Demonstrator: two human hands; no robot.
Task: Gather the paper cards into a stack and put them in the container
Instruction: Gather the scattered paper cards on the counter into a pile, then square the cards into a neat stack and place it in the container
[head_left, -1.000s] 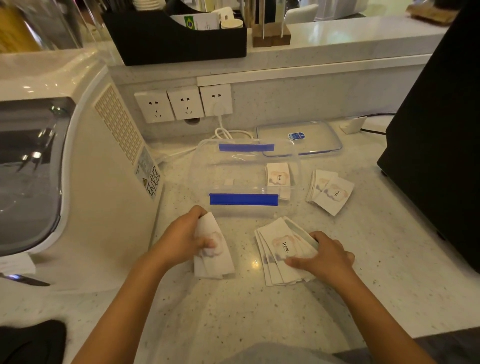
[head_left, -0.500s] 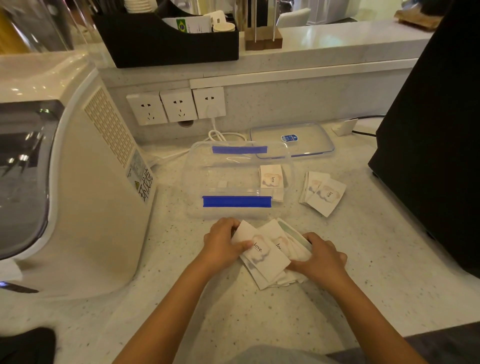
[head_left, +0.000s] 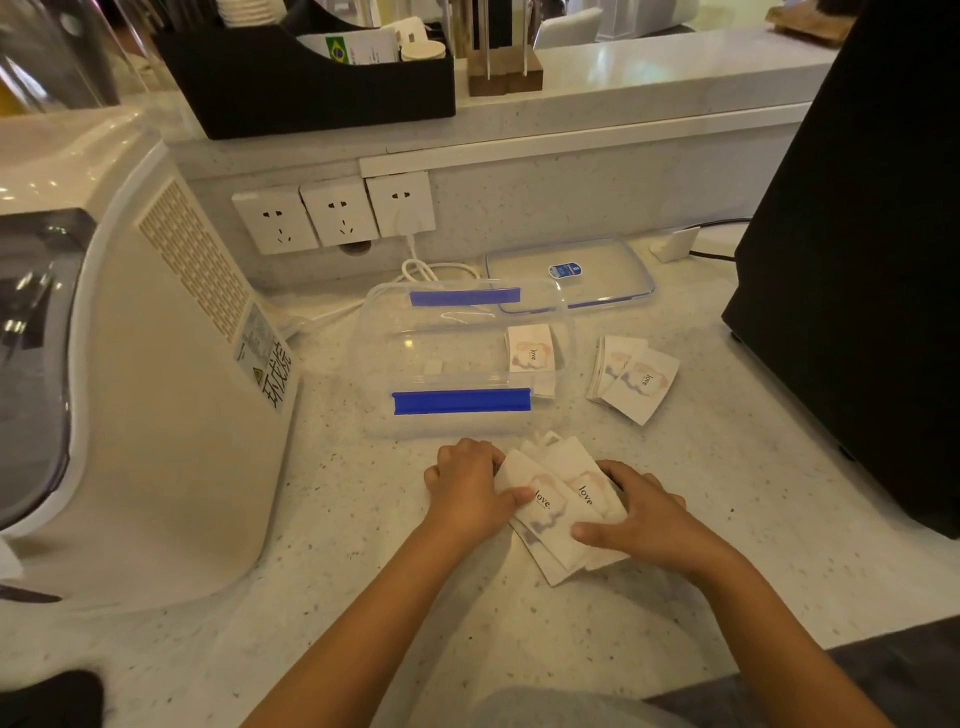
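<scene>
Paper cards (head_left: 558, 512) are lying in a loose, fanned pile on the speckled counter (head_left: 363, 597), caught between both hands in the head view. The left hand (head_left: 465, 488) is curling over the pile's left edge, its thumb pressing on the top card beside the printed word "love". The right hand (head_left: 641, 514) is covering the pile's right side, thumb lying across the lower cards and fingers bent down over the far edge; both hands are closing onto the cards rather than spreading flat.

Just beyond the held pile, the clear container (head_left: 462, 364) with two blue clips is standing open, and a few cards (head_left: 530, 349) are already lying in its right end. Beyond and to the right of the hands, a second small pile of cards (head_left: 634, 383) is sitting on the counter just beside the container. Farther behind that, the clear lid (head_left: 571, 275) is resting flat near the wall sockets (head_left: 335, 215). Well to the left of the grip, a white appliance (head_left: 156, 389) is standing.
</scene>
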